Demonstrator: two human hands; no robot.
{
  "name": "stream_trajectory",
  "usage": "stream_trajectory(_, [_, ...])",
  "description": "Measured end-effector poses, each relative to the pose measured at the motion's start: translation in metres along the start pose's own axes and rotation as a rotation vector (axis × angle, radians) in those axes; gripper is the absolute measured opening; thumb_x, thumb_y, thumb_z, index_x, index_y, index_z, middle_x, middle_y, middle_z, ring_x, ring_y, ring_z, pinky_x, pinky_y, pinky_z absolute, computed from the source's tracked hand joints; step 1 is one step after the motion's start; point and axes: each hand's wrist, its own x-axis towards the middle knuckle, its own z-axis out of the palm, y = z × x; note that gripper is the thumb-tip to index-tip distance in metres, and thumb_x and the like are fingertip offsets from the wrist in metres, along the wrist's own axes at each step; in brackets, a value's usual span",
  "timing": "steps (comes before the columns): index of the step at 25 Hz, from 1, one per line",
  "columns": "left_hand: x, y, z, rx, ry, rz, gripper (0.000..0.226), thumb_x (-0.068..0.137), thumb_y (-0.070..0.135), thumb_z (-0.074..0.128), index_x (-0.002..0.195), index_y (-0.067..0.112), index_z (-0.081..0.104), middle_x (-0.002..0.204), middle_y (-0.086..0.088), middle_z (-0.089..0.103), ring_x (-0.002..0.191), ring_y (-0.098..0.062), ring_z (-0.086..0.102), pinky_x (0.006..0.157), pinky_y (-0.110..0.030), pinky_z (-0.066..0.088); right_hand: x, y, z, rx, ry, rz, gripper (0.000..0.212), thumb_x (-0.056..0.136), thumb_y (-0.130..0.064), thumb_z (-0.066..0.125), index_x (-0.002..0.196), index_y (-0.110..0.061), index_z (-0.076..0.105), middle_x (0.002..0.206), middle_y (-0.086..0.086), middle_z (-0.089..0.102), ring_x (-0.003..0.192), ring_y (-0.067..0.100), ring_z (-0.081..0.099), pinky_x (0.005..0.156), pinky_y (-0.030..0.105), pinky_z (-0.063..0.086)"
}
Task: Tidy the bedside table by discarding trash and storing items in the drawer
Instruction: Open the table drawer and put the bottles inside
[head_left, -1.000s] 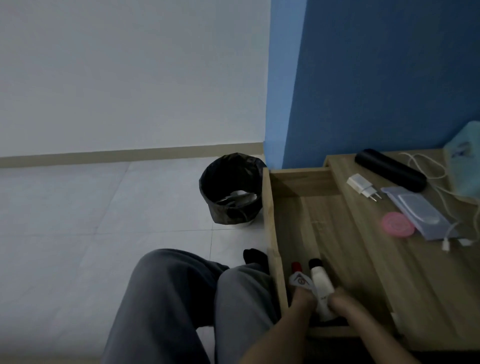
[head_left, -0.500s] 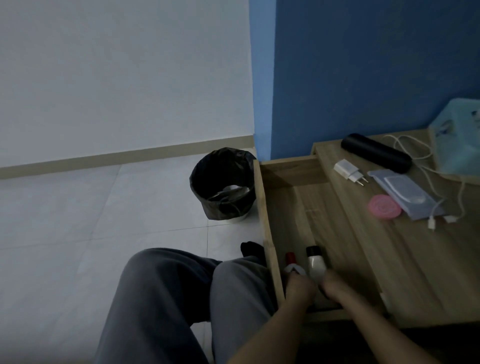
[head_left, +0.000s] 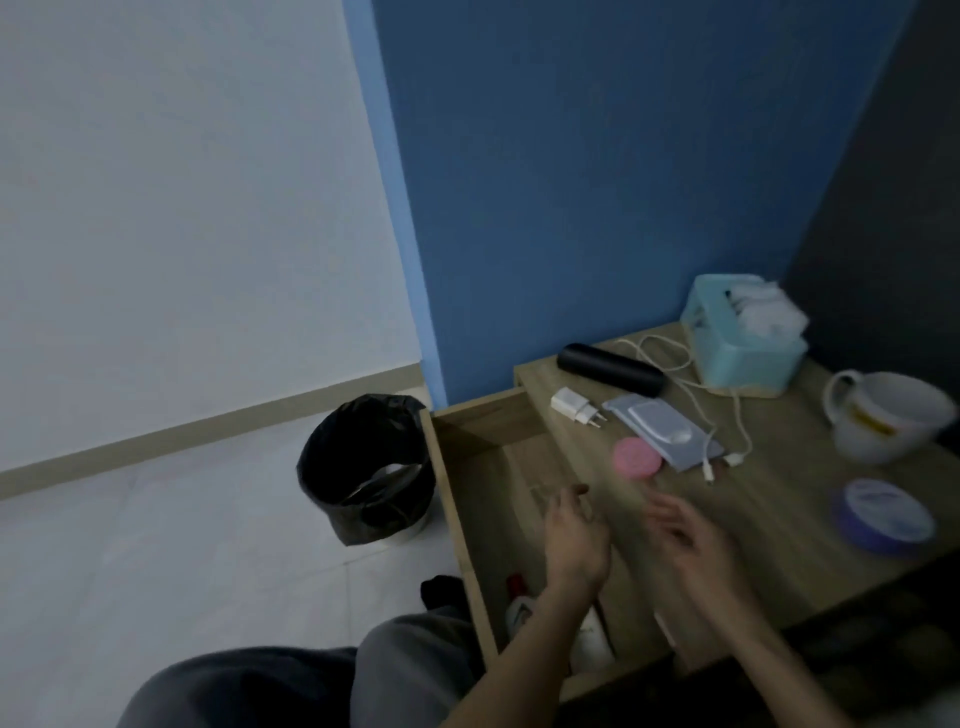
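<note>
The wooden drawer (head_left: 457, 499) stands pulled out to the left of the bedside table top (head_left: 779, 499). A red-capped tube (head_left: 517, 592) and a white bottle (head_left: 589, 642) lie at its near end. My left hand (head_left: 571, 540) hovers over the drawer, fingers apart and empty. My right hand (head_left: 685, 535) is above the table's front-left part, also empty, blurred. On the table lie a pink round tin (head_left: 638, 457), a white charger plug (head_left: 574, 404), a grey pouch (head_left: 662, 431), a white cable (head_left: 727, 426) and a black cylinder (head_left: 610, 370).
A black-lined bin (head_left: 366, 467) stands on the tiled floor left of the drawer. A teal tissue box (head_left: 743, 338), a white mug (head_left: 891, 423) and a purple-rimmed round tin (head_left: 883, 514) sit on the table's right side. My grey-trousered knees (head_left: 311, 686) are below.
Both hands have let go of the tube and bottle in the drawer's near end and lifted up, toward the table top. The view has swung right, showing the mug and purple tin.
</note>
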Motion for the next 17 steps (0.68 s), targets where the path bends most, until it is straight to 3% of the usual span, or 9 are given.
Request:
stream_trajectory(1, [0.005, 0.0, 0.004, 0.05, -0.014, 0.046, 0.037, 0.094, 0.02, 0.043, 0.131, 0.016, 0.045, 0.137, -0.009, 0.046, 0.124, -0.025, 0.047, 0.105, -0.039, 0.041, 0.001, -0.003, -0.021, -0.027, 0.089, 0.008, 0.045, 0.081, 0.012, 0.051, 0.095, -0.03, 0.061, 0.102, -0.003, 0.07, 0.094, -0.001, 0.063, 0.086, 0.018, 0.046])
stream_trajectory(3, [0.009, 0.021, 0.02, 0.131, -0.108, 0.147, 0.04, 0.095, 0.02, 0.044, 0.135, 0.019, 0.041, 0.141, -0.005, 0.039, 0.126, -0.023, 0.043, 0.105, -0.036, 0.039, 0.004, 0.011, -0.064, -0.173, 0.259, 0.142, 0.034, 0.083, 0.007, 0.051, 0.113, -0.009, 0.059, 0.116, 0.016, 0.062, 0.109, 0.025, 0.059, 0.095, 0.036, 0.043])
stream_trajectory(7, [0.042, 0.037, 0.043, 0.29, -0.194, 0.296, 0.047, 0.095, 0.019, 0.047, 0.14, 0.019, 0.033, 0.153, -0.003, 0.023, 0.138, -0.024, 0.027, 0.11, -0.035, 0.029, 0.011, 0.027, -0.121, -0.548, 0.54, 0.234, 0.039, 0.079, -0.006, 0.063, 0.117, -0.002, 0.056, 0.129, 0.025, 0.05, 0.122, 0.04, 0.042, 0.1, 0.05, 0.038])
stream_trajectory(10, [0.069, 0.03, 0.048, 0.52, -0.293, 0.264, 0.054, 0.095, 0.031, 0.044, 0.144, 0.029, 0.021, 0.158, 0.004, 0.01, 0.145, -0.029, 0.011, 0.113, -0.049, 0.02, 0.028, 0.042, -0.137, -0.664, 0.472, 0.317, 0.064, 0.078, -0.018, 0.068, 0.135, -0.009, 0.041, 0.139, 0.026, 0.037, 0.125, 0.042, 0.035, 0.099, 0.051, 0.037])
stream_trajectory(12, [0.079, 0.024, 0.048, 0.662, -0.305, 0.278, 0.052, 0.095, 0.034, 0.043, 0.142, 0.03, 0.022, 0.157, 0.004, 0.013, 0.142, -0.032, 0.017, 0.111, -0.053, 0.024, 0.043, 0.047, -0.136, -0.608, 0.396, 0.346, 0.073, 0.077, -0.022, 0.069, 0.139, -0.014, 0.032, 0.141, 0.022, 0.033, 0.126, 0.04, 0.035, 0.098, 0.053, 0.039])
stream_trajectory(17, [0.073, 0.016, 0.045, 0.666, -0.12, 0.348, 0.041, 0.089, 0.037, 0.051, 0.127, 0.025, 0.04, 0.146, 0.002, 0.035, 0.131, -0.022, 0.034, 0.104, -0.04, 0.032, 0.046, 0.041, -0.112, -0.52, 0.446, 0.247, 0.06, 0.07, -0.016, 0.075, 0.121, -0.007, 0.045, 0.123, 0.022, 0.049, 0.112, 0.037, 0.047, 0.089, 0.047, 0.045])
